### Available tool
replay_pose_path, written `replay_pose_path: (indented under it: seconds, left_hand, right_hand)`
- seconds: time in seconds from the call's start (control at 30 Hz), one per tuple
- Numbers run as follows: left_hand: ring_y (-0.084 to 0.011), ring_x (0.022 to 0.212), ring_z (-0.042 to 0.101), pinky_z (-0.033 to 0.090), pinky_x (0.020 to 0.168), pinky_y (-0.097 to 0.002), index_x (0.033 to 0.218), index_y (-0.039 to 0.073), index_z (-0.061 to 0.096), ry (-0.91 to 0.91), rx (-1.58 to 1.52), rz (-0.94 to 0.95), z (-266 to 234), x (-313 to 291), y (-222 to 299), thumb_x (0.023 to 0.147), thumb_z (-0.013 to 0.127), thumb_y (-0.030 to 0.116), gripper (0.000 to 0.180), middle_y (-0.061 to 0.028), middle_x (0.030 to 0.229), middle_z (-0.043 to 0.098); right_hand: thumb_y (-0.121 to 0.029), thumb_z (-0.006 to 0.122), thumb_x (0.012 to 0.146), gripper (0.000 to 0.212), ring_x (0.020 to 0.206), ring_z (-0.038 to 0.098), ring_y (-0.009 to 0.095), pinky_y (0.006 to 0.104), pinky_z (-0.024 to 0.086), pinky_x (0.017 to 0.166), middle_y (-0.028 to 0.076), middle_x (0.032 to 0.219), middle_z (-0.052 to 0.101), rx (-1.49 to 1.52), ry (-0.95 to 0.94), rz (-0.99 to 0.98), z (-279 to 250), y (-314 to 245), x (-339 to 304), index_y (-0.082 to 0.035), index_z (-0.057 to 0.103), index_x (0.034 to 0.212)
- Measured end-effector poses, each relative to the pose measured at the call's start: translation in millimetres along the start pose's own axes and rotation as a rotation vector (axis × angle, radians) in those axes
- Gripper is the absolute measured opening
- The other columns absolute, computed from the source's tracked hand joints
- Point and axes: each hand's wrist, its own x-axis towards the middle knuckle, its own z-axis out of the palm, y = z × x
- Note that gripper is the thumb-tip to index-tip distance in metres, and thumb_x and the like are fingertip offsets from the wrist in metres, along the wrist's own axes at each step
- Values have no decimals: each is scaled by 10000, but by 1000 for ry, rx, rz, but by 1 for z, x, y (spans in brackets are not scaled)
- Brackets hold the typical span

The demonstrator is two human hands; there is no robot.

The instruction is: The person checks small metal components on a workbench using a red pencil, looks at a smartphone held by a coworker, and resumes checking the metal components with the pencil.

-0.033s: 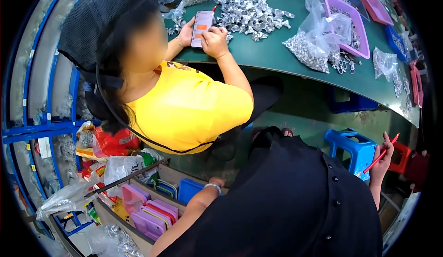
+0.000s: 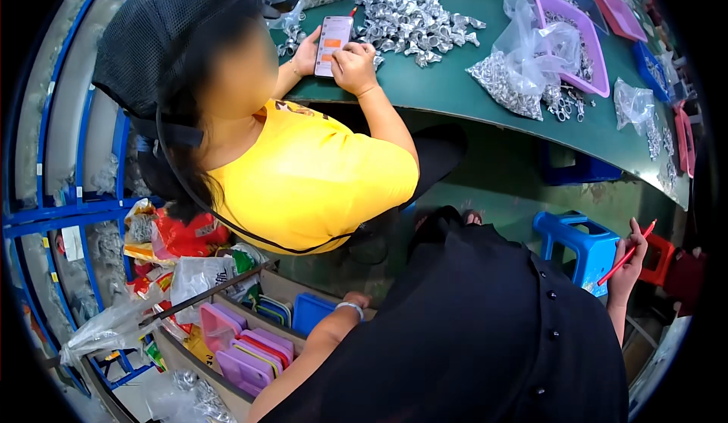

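My right hand (image 2: 628, 265) pinches a red pen (image 2: 626, 256); my left hand (image 2: 355, 300), half hidden, hangs above pink trays (image 2: 244, 349).

Small assembly or packing workshop: green counter (image 2: 455, 93) at top strewn with heaps of small metal parts (image 2: 417, 13), bagged parts (image 2: 516, 74), sorting trays (image 2: 576, 36); blue shelving (image 2: 45, 210) at left.

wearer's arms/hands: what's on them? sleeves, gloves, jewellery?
Both hands bare, no gloves. Left hand has a pale bracelet at the wrist; forearm bare, no sleeve showing. Right hand has nothing on the wrist; forearm bare. Black buttoned garment covers the torso.
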Motion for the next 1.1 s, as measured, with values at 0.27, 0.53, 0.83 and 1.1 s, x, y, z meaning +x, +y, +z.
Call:
replay_pose_path:
  seconds: [0.27,0.53,0.83,1.1]
  left_hand:
    - [-257,1067,520,410,882,-323,1068,186,603,-283,174,26,-16,26,-29,693,577,414,440,-90,1144,559]
    - [-253,1050,538,423,873,-347,1051,163,612,-182,472,354,-10,34,-28,723,529,339,381,-93,1144,559]
    - [-260,1164,424,335,959,-348,1132,129,554,15,315,451,1,35,-42,771,479,364,438,-104,1252,465]
    - [-255,1095,504,407,902,-356,1078,142,603,-70,294,364,-3,31,-38,764,499,297,366,-101,1196,517]
  right_hand:
    - [16,457,856,195,883,480,148,264,390,848,175,1280,428,33,-27,66,10,-20,-6,-7,397,1041]
    - [1,452,859,175,1180,413,252,306,331,936,189,1264,434,-53,-123,148,16,-40,-9,-18,396,1024]
    - [24,447,845,194,930,479,164,267,359,876,185,1234,454,-61,-115,103,19,-48,-9,-10,388,1026]
    - [-5,440,863,197,1136,443,227,325,312,969,179,1263,438,-43,-148,132,24,-44,-22,-22,374,1047]
